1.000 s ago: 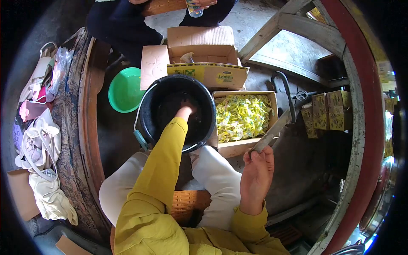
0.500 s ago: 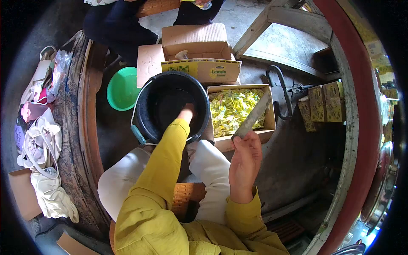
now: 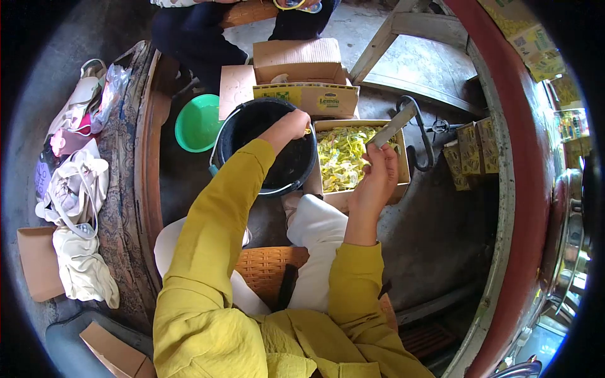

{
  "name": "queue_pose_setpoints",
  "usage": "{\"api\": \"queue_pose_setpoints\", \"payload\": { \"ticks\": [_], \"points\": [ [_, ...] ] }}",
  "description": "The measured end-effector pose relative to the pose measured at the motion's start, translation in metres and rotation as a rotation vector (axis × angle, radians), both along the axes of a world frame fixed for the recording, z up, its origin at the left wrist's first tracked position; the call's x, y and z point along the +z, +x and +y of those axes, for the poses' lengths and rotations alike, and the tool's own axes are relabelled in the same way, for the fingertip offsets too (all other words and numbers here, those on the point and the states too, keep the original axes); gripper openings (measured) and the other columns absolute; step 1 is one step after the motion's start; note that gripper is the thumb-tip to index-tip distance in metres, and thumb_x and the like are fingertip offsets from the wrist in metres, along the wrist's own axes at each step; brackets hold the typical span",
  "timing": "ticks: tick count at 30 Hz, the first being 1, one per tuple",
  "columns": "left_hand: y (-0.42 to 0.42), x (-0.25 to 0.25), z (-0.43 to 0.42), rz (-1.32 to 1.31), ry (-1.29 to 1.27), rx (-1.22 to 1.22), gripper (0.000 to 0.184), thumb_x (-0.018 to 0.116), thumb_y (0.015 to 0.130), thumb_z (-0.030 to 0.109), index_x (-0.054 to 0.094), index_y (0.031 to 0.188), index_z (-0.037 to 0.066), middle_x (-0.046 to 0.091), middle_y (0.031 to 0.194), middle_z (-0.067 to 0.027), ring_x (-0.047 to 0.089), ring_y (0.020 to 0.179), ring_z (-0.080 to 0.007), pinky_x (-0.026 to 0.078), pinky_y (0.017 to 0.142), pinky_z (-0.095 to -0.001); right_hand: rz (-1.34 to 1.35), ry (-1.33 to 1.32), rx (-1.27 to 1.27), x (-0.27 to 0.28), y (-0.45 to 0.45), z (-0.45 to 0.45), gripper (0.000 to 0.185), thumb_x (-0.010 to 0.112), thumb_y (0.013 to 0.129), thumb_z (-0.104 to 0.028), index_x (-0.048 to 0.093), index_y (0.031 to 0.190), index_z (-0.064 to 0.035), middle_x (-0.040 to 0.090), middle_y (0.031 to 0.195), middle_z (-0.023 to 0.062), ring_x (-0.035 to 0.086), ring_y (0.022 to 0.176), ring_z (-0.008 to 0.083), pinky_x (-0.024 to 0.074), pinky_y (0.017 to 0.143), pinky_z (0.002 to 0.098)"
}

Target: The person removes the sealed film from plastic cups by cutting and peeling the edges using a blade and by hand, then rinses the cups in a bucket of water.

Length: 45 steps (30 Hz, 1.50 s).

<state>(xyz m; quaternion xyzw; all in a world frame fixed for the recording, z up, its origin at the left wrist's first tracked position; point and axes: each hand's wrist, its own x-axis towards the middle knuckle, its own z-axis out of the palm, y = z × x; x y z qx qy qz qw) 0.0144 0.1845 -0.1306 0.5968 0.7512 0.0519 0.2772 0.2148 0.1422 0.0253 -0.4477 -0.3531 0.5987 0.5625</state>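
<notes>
My left hand [image 3: 293, 126] is closed at the right rim of the black bucket [image 3: 242, 129], with a small yellowish thing just showing at its fingertips, too small to name. My right hand [image 3: 380, 170] pinches the lower end of a flat grey strip [image 3: 396, 125], which slants up to the right. Beneath the strip lies the open carton [image 3: 338, 203], filled with yellow-green wrappers [image 3: 340, 157]. Behind the bucket stands an open cardboard box [image 3: 305, 97] with a lemon label.
A green basin [image 3: 198, 123] is left of the bucket. Bags [image 3: 74, 189] lie on the patterned seat at the left. Small yellow boxes [image 3: 477, 148] and a curved black metal piece [image 3: 423, 142] are at the right. Another person's dark-clad legs [image 3: 195, 38] are at the top.
My left hand has come up from inside the bucket to its right rim. My right hand has risen with the strip. The view has shifted.
</notes>
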Motion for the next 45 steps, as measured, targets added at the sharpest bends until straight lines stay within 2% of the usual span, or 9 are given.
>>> {"api": "queue_pose_setpoints", "payload": {
  "ticks": [5, 17, 22, 28, 30, 32, 33, 40, 45],
  "points": [
    [0.006, 0.038, -0.008, 0.057, -0.004, -0.077, 0.022, 0.060, 0.067, 0.002, 0.064, 0.087, 0.010, 0.062, 0.090, -0.0140, 0.060, 0.085, -0.0305, 0.048, 0.072, -0.0376, 0.047, 0.013, -0.038, 0.001, 0.001, 0.000, 0.020, 0.060, 0.075, -0.005, 0.056, 0.093, -0.0015, 0.055, 0.079, 0.0009, 0.049, 0.072, 0.0088, 0.0377, 0.067, 0.0219],
    [-0.017, 0.016, -0.023, 0.006, 0.058, -0.007, 0.014, 0.061, 0.069, 0.007, 0.061, 0.084, 0.009, 0.062, 0.084, -0.0128, 0.060, 0.083, -0.0292, 0.048, 0.071, -0.0378, 0.111, -0.005, -0.044, 0.013, 0.011, 0.004, 0.018, 0.060, 0.075, -0.009, 0.056, 0.092, -0.0057, 0.056, 0.080, -0.0019, 0.048, 0.069, 0.0060, 0.0318, 0.061, 0.0201],
    [-0.001, 0.012, -0.001, -0.222, 0.329, -0.104, 0.014, 0.063, 0.067, 0.007, 0.059, 0.080, 0.007, 0.062, 0.077, -0.0126, 0.060, 0.075, -0.0291, 0.047, 0.066, -0.0372, 0.137, 0.026, -0.088, 0.014, 0.025, 0.010, 0.019, 0.060, 0.076, -0.008, 0.055, 0.094, -0.0069, 0.056, 0.081, -0.0020, 0.048, 0.070, 0.0056, 0.0325, 0.063, 0.0202],
    [0.068, 0.032, 0.057, -0.451, 0.352, -0.322, 0.012, 0.059, 0.066, 0.002, 0.059, 0.079, 0.003, 0.062, 0.072, -0.0090, 0.060, 0.069, -0.0161, 0.048, 0.062, -0.0285, 0.165, 0.034, -0.135, 0.014, 0.030, 0.017, 0.017, 0.060, 0.075, -0.006, 0.055, 0.091, -0.0061, 0.055, 0.079, -0.0021, 0.047, 0.069, 0.0056, 0.0320, 0.061, 0.0192],
    [0.088, 0.015, 0.071, -0.518, 0.223, -0.300, 0.026, 0.064, 0.064, 0.006, 0.060, 0.089, 0.005, 0.063, 0.083, -0.0101, 0.062, 0.080, -0.0195, 0.049, 0.071, -0.0313, 0.133, 0.039, -0.118, 0.015, 0.032, 0.017, 0.017, 0.058, 0.077, -0.007, 0.054, 0.094, -0.0075, 0.055, 0.079, -0.0023, 0.047, 0.070, 0.0059, 0.0329, 0.063, 0.0198],
    [0.098, -0.018, 0.068, -0.367, 0.319, -0.338, 0.047, 0.068, 0.061, 0.009, 0.056, 0.106, 0.011, 0.061, 0.098, -0.0121, 0.058, 0.093, -0.0245, 0.047, 0.080, -0.0356, 0.132, 0.049, -0.120, 0.016, 0.032, 0.017, 0.016, 0.058, 0.077, -0.008, 0.055, 0.092, -0.0073, 0.055, 0.079, -0.0022, 0.046, 0.070, 0.0058, 0.0329, 0.063, 0.0200],
    [0.101, -0.023, 0.066, -0.195, 0.148, -0.383, 0.063, 0.071, 0.058, 0.013, 0.049, 0.118, 0.016, 0.057, 0.107, -0.0127, 0.054, 0.100, -0.0286, 0.044, 0.085, -0.0380, 0.122, 0.046, -0.115, 0.015, 0.033, 0.017, 0.015, 0.058, 0.077, -0.008, 0.055, 0.092, -0.0072, 0.055, 0.079, -0.0022, 0.046, 0.070, 0.0058, 0.0328, 0.063, 0.0200],
    [0.115, -0.053, 0.070, -0.258, 0.140, -0.328, 0.059, 0.061, 0.066, 0.012, 0.046, 0.122, 0.022, 0.061, 0.101, -0.0080, 0.058, 0.092, -0.0252, 0.043, 0.082, -0.0386, 0.169, -0.003, -0.110, 0.022, 0.029, 0.015, 0.017, 0.060, 0.075, -0.003, 0.053, 0.090, -0.0048, 0.054, 0.080, -0.0013, 0.045, 0.069, 0.0047, 0.0317, 0.061, 0.0186],
    [0.119, -0.028, 0.068, 0.166, 0.350, -0.445, 0.057, 0.061, 0.067, 0.017, 0.045, 0.121, 0.027, 0.063, 0.078, -0.0017, 0.060, 0.079, -0.0175, 0.037, 0.076, -0.0364, 0.176, -0.011, -0.109, 0.021, 0.028, 0.013, 0.017, 0.060, 0.075, -0.003, 0.053, 0.091, -0.0047, 0.055, 0.081, -0.0012, 0.046, 0.071, 0.0047, 0.0328, 0.061, 0.0190]
  ]
}}
